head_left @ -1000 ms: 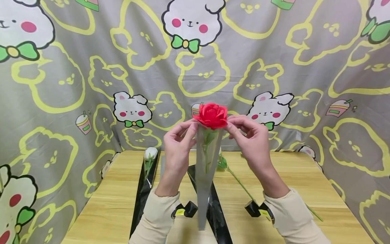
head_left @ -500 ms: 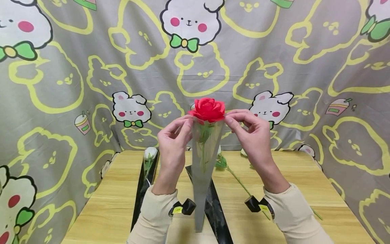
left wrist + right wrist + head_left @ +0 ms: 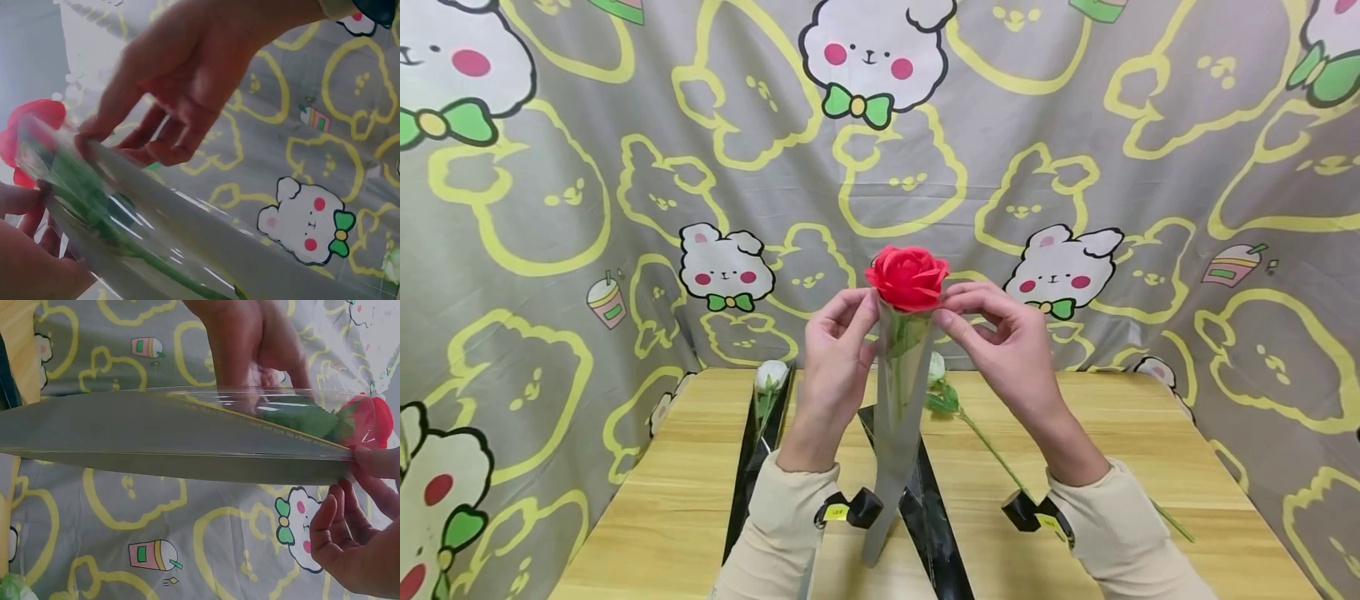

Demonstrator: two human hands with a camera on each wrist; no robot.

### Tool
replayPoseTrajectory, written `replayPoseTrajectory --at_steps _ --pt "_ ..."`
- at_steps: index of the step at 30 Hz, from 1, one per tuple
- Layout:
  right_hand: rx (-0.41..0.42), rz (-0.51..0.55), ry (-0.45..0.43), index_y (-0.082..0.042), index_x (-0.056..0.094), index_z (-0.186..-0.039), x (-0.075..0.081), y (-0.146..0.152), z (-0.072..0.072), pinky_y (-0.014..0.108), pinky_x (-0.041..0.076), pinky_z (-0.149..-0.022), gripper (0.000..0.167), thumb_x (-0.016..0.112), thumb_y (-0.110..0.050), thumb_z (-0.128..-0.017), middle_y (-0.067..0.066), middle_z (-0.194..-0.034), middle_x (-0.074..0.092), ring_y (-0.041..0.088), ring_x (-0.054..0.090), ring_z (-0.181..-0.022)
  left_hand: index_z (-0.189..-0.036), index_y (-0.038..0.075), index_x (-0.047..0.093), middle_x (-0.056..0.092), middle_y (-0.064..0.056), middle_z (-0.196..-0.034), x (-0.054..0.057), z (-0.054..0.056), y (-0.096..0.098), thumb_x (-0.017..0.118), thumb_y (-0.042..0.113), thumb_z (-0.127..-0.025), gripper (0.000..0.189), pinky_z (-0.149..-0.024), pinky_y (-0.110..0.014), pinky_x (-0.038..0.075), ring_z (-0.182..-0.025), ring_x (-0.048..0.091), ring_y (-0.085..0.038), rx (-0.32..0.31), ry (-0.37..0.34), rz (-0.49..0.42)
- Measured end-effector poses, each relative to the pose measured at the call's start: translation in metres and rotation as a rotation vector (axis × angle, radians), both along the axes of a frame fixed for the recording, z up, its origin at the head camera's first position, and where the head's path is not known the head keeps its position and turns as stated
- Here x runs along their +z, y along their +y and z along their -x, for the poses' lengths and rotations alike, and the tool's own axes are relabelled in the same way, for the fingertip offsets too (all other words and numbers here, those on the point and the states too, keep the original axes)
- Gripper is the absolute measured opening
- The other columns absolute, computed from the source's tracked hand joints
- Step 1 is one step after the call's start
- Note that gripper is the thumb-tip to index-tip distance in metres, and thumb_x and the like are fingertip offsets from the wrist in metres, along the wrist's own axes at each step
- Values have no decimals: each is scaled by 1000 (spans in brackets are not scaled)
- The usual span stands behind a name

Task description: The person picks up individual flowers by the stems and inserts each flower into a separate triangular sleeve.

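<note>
A red rose (image 3: 907,277) stands upright in a long, narrow wrapping sleeve (image 3: 901,417), its bloom above the opening. The sleeve is part clear film, part grey; green leaves (image 3: 300,419) show through the film. With thumb and fingers, my left hand (image 3: 842,350) pinches the sleeve's upper left edge just under the bloom. My right hand (image 3: 1011,342) pinches the opposite edge at the same height. In the right wrist view, small lettering runs along a gold-edged slanting border (image 3: 262,427). The sleeve's lower end tapers and hangs slanted over the table.
On the wooden table (image 3: 662,500), a white rose (image 3: 771,379) lies in a black sleeve (image 3: 747,483) at left. Another black sleeve (image 3: 936,533) lies behind the grey one. A white rose (image 3: 937,367) with a long green stem lies at right. Patterned cloth (image 3: 910,192) encloses the table.
The rose and its sleeve have shifted slightly left, and the sleeve's lower tip has swung left. My right hand has come closer to my left; both keep their pinch.
</note>
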State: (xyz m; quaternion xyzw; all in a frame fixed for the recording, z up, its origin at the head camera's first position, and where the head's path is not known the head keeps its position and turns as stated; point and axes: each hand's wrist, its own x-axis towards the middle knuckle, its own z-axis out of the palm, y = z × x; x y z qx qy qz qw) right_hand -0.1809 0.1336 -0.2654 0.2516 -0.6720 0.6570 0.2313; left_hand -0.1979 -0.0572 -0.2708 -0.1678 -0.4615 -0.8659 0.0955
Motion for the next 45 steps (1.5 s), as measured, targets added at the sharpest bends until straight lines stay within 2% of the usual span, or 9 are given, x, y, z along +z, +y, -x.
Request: replayPoseTrajectory --at_steps 5,9,13,17,23,29,33,39,45 --pt "33 41 8 7 73 -100 -1 1 0 27 58 -79 11 74 0 -93 14 -111 67 24 65 -98 -94 14 73 67 0 -91 1 3 -6 57 4 -105 22 -69 -28 52 -82 60 -12 -25 -27 -11" --pt "49 51 -56 5 71 -111 -1 4 0 29 57 -73 18 72 -7 -97 14 -112 69 22 66 -90 -94 14 71 68 0 -94 0 7 -11 54 6 -107 23 -73 -30 51 -84 62 -12 -97 -66 -41" --pt "59 14 -160 -2 67 -125 -2 -1 1 31 58 -75 32 74 -9 -95 10 -122 66 24 67 -101 -94 14 70 67 1 -94 -2 8 -12 51 7 -108 24 -75 -30 50 -86 62 -13 -157 -82 -40" --pt "69 60 -211 -3 63 -122 -3 -7 4 30 59 -75 33 77 -3 -92 10 -122 62 25 68 -102 -96 15 70 64 3 -87 -5 7 -8 50 5 -107 25 -75 -30 48 -81 58 -11 -169 -77 -27" --pt "40 132 -106 2 63 -98 -6 -9 6 30 59 -69 20 79 4 -87 13 -102 62 22 67 -85 -94 15 73 64 2 -86 -5 4 -7 54 1 -105 26 -71 -29 50 -82 56 -11 -82 -27 -6" --pt "25 151 49 9 68 -98 -7 -3 1 30 59 -70 15 77 6 -88 17 -103 62 22 67 -86 -93 14 74 68 -1 -93 -3 3 -11 56 2 -104 24 -71 -31 55 -86 61 -13 -44 8 5" --pt "2 124 53 10 71 -96 -6 -7 0 29 59 -69 10 76 5 -90 17 -107 63 24 67 -93 -95 14 75 68 -2 -95 -3 0 -6 59 0 -102 22 -69 -29 58 -89 63 -13 -3 27 29" --pt "-41 160 39 8 72 -94 -1 -7 4 26 55 -67 11 77 0 -90 15 -101 64 24 65 -86 -91 10 80 70 -11 -106 1 -3 -5 65 -9 -96 24 -75 -33 61 -96 71 -19 117 102 40" --pt "-71 158 45 6 73 -97 6 -4 10 27 54 -67 11 76 -3 -93 12 -99 68 25 61 -78 -89 8 82 70 -17 -110 9 -1 -6 69 -12 -91 24 -78 -36 61 -98 73 -25 119 121 82"
